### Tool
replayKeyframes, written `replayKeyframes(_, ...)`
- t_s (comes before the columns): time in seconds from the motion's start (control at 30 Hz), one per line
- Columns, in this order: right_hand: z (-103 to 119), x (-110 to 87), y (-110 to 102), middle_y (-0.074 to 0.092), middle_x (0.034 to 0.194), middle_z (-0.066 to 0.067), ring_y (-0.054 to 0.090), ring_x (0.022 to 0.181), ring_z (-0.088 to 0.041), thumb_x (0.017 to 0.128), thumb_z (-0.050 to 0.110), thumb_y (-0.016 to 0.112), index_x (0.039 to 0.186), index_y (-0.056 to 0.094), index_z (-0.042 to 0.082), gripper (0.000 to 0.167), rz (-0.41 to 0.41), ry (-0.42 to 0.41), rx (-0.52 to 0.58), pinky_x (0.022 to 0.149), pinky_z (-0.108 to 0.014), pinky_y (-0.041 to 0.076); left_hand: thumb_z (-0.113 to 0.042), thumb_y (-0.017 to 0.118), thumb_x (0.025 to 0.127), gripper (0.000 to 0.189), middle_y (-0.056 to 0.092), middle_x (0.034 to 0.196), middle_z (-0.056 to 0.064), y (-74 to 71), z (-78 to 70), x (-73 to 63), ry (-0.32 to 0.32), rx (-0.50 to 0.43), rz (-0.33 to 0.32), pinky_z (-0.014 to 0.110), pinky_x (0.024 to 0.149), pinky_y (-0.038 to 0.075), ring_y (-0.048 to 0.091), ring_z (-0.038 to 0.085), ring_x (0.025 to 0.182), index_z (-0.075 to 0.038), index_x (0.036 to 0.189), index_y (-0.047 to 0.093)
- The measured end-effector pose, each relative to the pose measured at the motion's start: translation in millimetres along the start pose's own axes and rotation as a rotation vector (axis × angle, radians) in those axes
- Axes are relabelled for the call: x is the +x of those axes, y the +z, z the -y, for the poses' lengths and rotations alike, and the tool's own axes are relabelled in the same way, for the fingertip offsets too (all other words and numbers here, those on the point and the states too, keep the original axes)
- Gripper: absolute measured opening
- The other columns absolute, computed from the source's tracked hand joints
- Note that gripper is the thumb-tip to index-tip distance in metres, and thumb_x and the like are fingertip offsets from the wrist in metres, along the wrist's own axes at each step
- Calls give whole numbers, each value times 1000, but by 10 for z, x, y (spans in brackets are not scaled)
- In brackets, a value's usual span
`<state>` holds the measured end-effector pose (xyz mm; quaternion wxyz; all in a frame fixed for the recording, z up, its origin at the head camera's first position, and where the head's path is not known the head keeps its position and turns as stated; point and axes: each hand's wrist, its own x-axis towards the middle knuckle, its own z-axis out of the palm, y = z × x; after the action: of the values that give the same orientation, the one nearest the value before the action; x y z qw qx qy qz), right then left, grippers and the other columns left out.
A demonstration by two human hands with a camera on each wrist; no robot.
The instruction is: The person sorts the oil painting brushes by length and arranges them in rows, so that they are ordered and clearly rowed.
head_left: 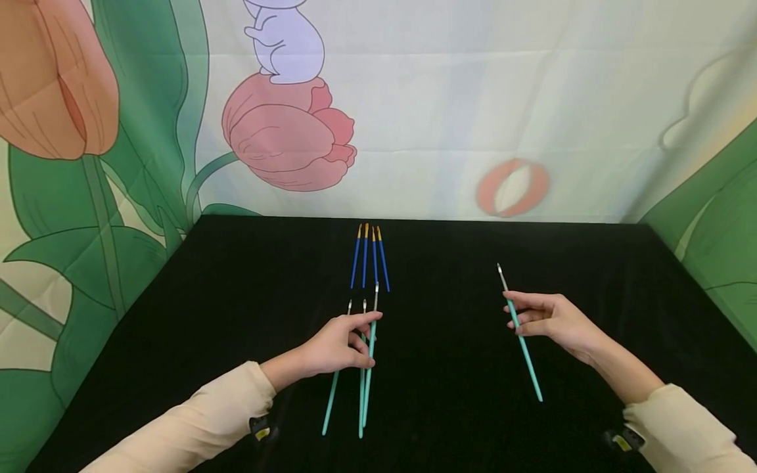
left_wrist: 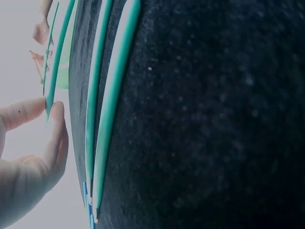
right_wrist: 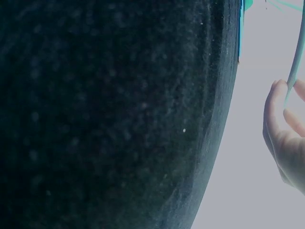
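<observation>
My left hand [head_left: 331,345] pinches a turquoise-handled paintbrush [head_left: 367,387] between thumb and fingers, its bristle end pointing away from me. In the left wrist view that raised brush [left_wrist: 59,43] stands apart from two more turquoise paintbrushes, one [left_wrist: 114,86] beside the other [left_wrist: 95,81], lying on the black cloth. The left hand covers part of these two in the head view. Off to the right, my right hand [head_left: 556,322] pinches another turquoise paintbrush [head_left: 530,368] by its upper handle, silver ferrule tilted up and left.
Several blue-handled paintbrushes [head_left: 364,263] with orange-yellow tips lie side by side farther back on the black-covered table [head_left: 449,407]. Behind the table's far edge hangs a printed curtain [head_left: 414,118] with tulips and a rabbit.
</observation>
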<state>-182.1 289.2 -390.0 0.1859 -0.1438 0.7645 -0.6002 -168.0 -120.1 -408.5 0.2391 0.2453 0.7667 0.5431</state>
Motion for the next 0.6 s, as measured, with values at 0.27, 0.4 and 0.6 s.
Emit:
replayKeyframes(0.27, 47, 25, 34, 65, 129, -22, 72, 99, -9, 97, -11, 61, 152, 30, -24, 64, -8, 14, -13, 86, -27, 60, 14, 74, 87, 66, 57, 110, 16, 59, 24, 31, 6, 16, -38, 26, 73, 57, 73, 21, 87, 18, 146, 44)
replayKeyframes(0.4, 54, 37, 48, 66, 128, -19, 72, 99, -9, 96, -12, 61, 152, 30, -24, 65, -3, 12, -6, 86, -27, 60, 15, 75, 86, 65, 58, 108, 13, 112, 33, 57, -24, 30, -27, 25, 73, 58, 75, 23, 88, 18, 144, 46)
replayKeyframes(0.6, 50, 67, 67, 67, 125, -13, 72, 98, -9, 97, -13, 61, 152, 29, -23, 64, 13, 15, 11, 85, -27, 60, 14, 76, 85, 66, 58, 111, 15, 163, 18, 80, -39, 72, -1, 27, 73, 59, 75, 23, 87, 17, 144, 47)
